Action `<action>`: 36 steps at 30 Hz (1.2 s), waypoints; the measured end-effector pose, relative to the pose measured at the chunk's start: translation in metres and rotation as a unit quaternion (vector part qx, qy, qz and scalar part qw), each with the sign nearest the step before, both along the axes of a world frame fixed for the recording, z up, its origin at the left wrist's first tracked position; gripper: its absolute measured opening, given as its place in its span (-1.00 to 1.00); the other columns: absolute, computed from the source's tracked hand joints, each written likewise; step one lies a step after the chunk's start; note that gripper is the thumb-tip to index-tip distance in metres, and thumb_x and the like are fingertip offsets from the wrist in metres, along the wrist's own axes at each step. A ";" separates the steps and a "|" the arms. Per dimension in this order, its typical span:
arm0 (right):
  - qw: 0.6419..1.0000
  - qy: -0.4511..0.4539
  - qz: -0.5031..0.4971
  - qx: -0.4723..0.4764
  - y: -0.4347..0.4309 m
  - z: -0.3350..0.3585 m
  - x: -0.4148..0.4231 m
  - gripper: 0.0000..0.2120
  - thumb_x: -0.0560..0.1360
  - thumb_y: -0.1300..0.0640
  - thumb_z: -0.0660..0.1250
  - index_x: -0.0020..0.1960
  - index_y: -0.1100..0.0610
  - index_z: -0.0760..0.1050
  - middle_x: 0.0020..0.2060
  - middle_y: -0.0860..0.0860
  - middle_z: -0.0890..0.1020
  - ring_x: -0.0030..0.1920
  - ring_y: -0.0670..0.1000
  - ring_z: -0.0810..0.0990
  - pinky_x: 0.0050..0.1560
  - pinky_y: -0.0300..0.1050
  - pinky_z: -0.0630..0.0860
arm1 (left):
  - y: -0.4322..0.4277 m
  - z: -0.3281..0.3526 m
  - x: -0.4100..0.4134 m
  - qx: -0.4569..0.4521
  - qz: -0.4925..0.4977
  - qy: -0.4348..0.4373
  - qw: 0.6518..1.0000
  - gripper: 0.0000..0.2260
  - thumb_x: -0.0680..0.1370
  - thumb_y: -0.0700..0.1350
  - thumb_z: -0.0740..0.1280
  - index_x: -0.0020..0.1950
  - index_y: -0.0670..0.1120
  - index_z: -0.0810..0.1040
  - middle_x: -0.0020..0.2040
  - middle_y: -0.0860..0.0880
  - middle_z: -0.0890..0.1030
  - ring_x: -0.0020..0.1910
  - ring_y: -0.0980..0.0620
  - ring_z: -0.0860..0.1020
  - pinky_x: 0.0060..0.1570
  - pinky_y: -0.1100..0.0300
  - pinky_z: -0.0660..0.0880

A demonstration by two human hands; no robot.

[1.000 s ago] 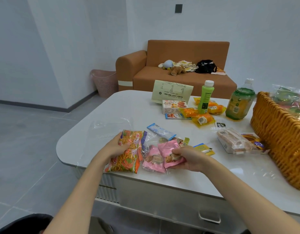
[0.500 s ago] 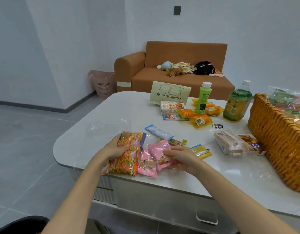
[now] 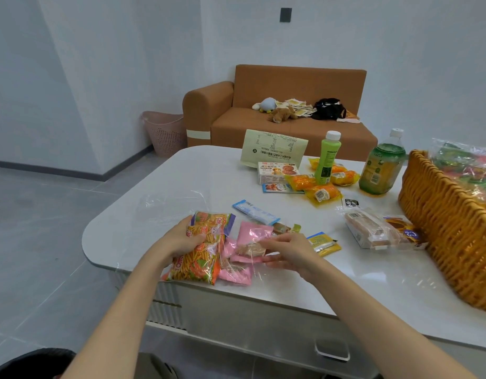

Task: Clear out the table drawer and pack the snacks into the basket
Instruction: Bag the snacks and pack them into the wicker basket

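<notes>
The orange snack bag (image 3: 202, 253) is gripped by the left hand (image 3: 180, 239) and the pink packets (image 3: 250, 236) are pinched by the right hand (image 3: 289, 251), at the near edge of the surface (image 3: 198, 170). The basket (image 3: 444, 220) is set well apart to the right, nearer the right hand.

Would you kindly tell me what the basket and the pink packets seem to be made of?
The basket looks like woven wicker or rattan, perhaps plastic imitation: braided golden-orange strands, slightly glossy. The pink packets look like thin plastic film: matte pink, with clear crinkled parts showing the snack inside.
</notes>
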State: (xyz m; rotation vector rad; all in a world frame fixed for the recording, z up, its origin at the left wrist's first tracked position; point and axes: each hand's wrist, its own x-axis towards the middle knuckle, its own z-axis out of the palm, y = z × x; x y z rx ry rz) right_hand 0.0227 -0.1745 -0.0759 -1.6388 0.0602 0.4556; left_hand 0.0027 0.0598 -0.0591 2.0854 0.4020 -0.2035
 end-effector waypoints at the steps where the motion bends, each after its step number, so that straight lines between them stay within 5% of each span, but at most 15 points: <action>1: 0.999 0.015 0.035 -0.006 0.001 0.000 -0.002 -0.90 0.45 0.23 0.46 -0.09 0.27 0.64 -0.20 0.15 0.68 -0.35 -0.02 0.67 -0.30 -0.22 0.62 | 0.000 0.000 0.000 0.000 0.000 0.001 1.000 -0.46 0.61 -0.13 0.26 0.55 -0.06 0.12 0.42 -0.16 0.37 0.32 -0.17 0.42 0.16 0.02 0.41; 5: 0.985 0.041 0.157 -0.064 0.007 -0.001 -0.008 -0.90 0.45 0.19 0.47 -0.09 0.23 0.66 -0.27 0.07 0.70 -0.34 -0.08 0.64 -0.11 -0.18 0.62 | 0.004 -0.003 0.001 0.011 -0.002 0.012 1.000 -0.34 0.59 -0.11 0.31 0.58 -0.02 0.01 0.51 -0.16 0.24 0.41 -0.17 0.32 0.29 -0.05 0.37; 9: 0.981 -0.035 0.135 -0.132 0.002 0.000 -0.003 -0.76 0.37 0.06 0.55 -0.01 0.12 0.65 -0.25 0.07 0.66 -0.27 -0.01 0.56 0.05 0.00 0.59 | 0.002 0.000 0.000 0.008 -0.005 0.030 0.999 -0.33 0.60 -0.07 0.28 0.58 0.01 -0.04 0.53 -0.14 0.20 0.43 -0.19 0.31 0.27 -0.08 0.36; 13: 0.994 -0.002 0.080 -0.073 0.001 -0.003 -0.002 -0.56 0.40 0.13 0.52 0.23 0.08 0.48 -0.13 0.11 0.60 -0.21 0.05 0.56 0.04 0.05 0.61 | 0.001 -0.001 0.001 0.027 -0.018 0.032 0.999 -0.25 0.56 0.07 0.30 0.58 0.01 -0.10 0.53 -0.11 0.19 0.43 -0.16 0.30 0.33 -0.06 0.32; 18: 0.997 0.008 0.073 -0.036 0.010 -0.013 -0.006 -0.77 0.37 0.33 0.51 -0.02 0.25 0.55 -0.16 0.12 0.63 -0.19 0.02 0.66 0.04 -0.04 0.63 | -0.014 -0.016 0.002 0.173 -0.044 0.050 0.983 0.03 0.39 0.33 0.35 0.56 -0.01 -0.27 0.56 -0.18 0.02 0.51 -0.19 0.13 0.44 -0.05 0.17; 22: 0.993 -0.019 0.104 -0.059 0.007 -0.014 -0.008 -0.78 0.35 0.32 0.53 -0.02 0.27 0.60 -0.20 0.07 0.62 -0.28 -0.09 0.62 -0.21 -0.30 0.56 | -0.016 -0.021 0.004 0.182 -0.030 0.040 0.982 0.05 0.38 0.35 0.35 0.56 -0.01 -0.26 0.55 -0.21 0.01 0.51 -0.20 0.09 0.44 -0.07 0.15; 28: 0.975 -0.014 0.189 -0.116 -0.012 -0.002 0.000 -0.61 0.37 0.29 0.51 0.19 0.15 0.58 0.11 0.11 0.62 -0.04 -0.06 0.64 -0.11 -0.27 0.57 | -0.024 -0.009 0.002 0.243 -0.027 0.039 0.969 0.01 0.33 0.44 0.29 0.56 0.11 -0.19 0.56 -0.19 -0.18 0.54 -0.25 -0.11 0.43 -0.30 -0.04; 33: 0.977 -0.071 0.092 -0.181 -0.046 0.020 0.016 -0.68 0.45 0.45 0.31 0.01 0.08 0.62 0.02 0.06 0.66 -0.13 -0.06 0.63 -0.15 -0.25 0.61 | -0.055 -0.002 -0.002 0.294 -0.102 -0.108 0.944 -0.18 0.32 0.51 0.12 0.52 0.25 0.07 0.58 -0.07 -0.03 0.55 -0.15 -0.05 0.41 -0.36 -0.05; 36: 0.942 -0.184 -0.027 -0.279 -0.061 0.020 0.028 -0.63 0.43 0.43 0.23 -0.06 0.00 0.62 0.00 -0.02 0.66 -0.03 -0.05 0.60 -0.08 -0.19 0.53 | -0.070 -0.009 -0.001 0.330 -0.176 -0.072 0.925 -0.22 0.33 0.53 0.04 0.51 0.32 0.04 0.59 -0.01 -0.10 0.54 -0.16 -0.18 0.38 -0.40 -0.20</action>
